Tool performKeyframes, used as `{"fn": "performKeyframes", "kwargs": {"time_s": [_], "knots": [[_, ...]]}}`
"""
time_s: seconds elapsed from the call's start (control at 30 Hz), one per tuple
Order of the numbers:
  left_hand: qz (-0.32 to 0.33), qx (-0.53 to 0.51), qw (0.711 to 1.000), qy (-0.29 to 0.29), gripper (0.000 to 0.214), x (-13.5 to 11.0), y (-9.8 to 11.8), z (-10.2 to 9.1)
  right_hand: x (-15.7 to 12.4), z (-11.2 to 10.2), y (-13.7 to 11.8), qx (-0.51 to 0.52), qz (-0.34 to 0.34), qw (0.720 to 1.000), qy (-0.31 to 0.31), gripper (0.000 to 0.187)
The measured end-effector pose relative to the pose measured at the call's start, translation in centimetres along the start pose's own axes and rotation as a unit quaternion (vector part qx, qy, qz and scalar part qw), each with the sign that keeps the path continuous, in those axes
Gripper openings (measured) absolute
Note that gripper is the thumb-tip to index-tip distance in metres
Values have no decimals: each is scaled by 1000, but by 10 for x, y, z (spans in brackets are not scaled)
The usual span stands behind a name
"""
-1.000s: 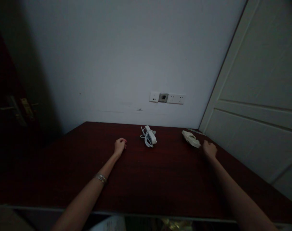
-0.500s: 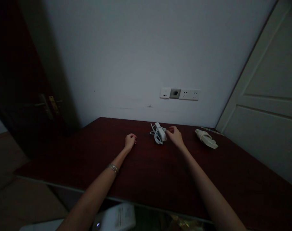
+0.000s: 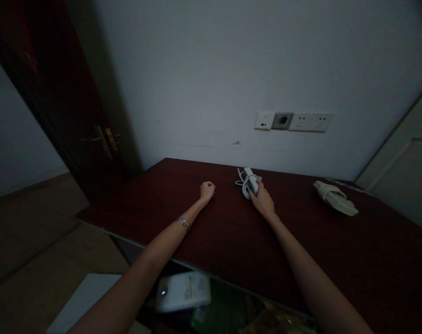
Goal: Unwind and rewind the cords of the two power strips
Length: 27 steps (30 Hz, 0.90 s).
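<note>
My right hand [image 3: 263, 201] is closed around the near end of a white power strip [image 3: 251, 179], thumb on one side and fingers on the other. The strip's white cord is wound around it in loops that spread to its left. It lies on the dark red tabletop [image 3: 231, 241] toward the wall. To the left, my left hand [image 3: 207, 192] rests on the table with its fingers curled in and nothing visible in them. A bracelet [image 3: 184, 223] circles that wrist.
An off-white bundle with a band or cord around it [image 3: 336, 198] lies at the right. Wall sockets [image 3: 310, 122] sit above the table. Below the front edge are a white device with a small light [image 3: 183, 291] and a green item [image 3: 219, 313]. A dark door [image 3: 88, 106] stands left.
My right hand has moved from beside the power strip to a grip on its near end. My left hand stays curled on the table. The view has turned a little left and down.
</note>
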<state>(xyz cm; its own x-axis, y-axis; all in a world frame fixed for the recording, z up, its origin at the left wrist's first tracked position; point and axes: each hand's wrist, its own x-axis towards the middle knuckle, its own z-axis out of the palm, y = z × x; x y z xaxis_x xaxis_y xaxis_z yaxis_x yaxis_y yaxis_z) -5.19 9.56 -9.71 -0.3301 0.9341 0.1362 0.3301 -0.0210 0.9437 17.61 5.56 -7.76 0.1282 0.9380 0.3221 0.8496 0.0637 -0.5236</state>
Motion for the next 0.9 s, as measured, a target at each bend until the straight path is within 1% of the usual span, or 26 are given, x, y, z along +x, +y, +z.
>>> {"fn": "performKeyframes", "kwargs": {"time_s": [0.13,0.23,0.37,0.43,0.5,0.57,0.63,0.73,0.8,0.9], "knots": [[-27,13,999,20,12,3,1,3,3,6,8,34,-10,999,22,55],[-48,1,999,19,11,8,6,7,4,10,11,58,-21,997,40,53],[-67,-48,997,3,11,13,15,12,7,13,13,107,-24,992,66,51],[-62,-81,995,-8,11,12,19,16,8,13,13,139,-18,987,81,49],[-50,-117,991,-29,10,8,22,19,8,12,13,178,4,979,99,49],[-39,-151,986,-59,10,1,25,23,9,8,12,248,42,960,124,49],[-33,-185,978,-93,12,-6,28,25,9,4,8,327,75,930,152,49],[-38,-233,961,-147,19,-16,34,26,11,-3,1,409,98,889,180,51],[-46,-261,947,-181,27,-21,38,25,12,-6,-4,456,105,866,178,54],[-54,-291,929,-221,39,-27,44,23,13,-8,-12,546,115,815,155,53]]}}
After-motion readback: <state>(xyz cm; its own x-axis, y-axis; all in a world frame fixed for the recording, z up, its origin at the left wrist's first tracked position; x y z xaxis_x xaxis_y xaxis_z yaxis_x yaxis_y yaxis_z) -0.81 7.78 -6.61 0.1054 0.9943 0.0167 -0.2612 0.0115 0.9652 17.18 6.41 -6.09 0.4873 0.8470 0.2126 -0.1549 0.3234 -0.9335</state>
